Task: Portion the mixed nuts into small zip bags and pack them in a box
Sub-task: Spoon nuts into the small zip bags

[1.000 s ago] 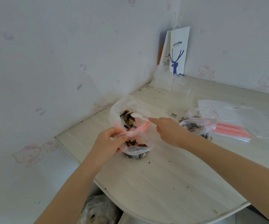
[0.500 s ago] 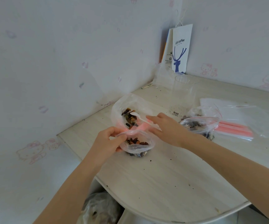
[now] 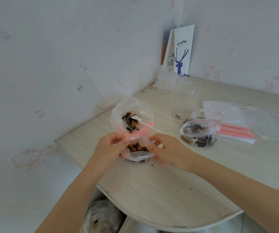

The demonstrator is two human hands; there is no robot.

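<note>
The left hand [image 3: 109,147] had its fingers clamped on the left lip of the small zip bag [image 3: 137,153], part-filled on the table [image 3: 152,190]. The right hand [image 3: 167,148], having dropped the spoon [image 3: 143,123] into the big nut bag [image 3: 130,108] behind, now pinched the right lip. Scooping looked finished and sealing due.

The light is soft, even daylight with a cool, bluish tone, bright enough that the walls [image 3: 51,64] look washed out. Shadows on the table [image 3: 152,190] are very faint and have no hard edge. Small white reflections sit on the small bag [image 3: 138,154] and on the empty bags [image 3: 252,118]. The picture is a little soft everywhere. The wide lens bends the table's front edge and stretches the forearms [image 3: 236,189] near the bottom.
</note>
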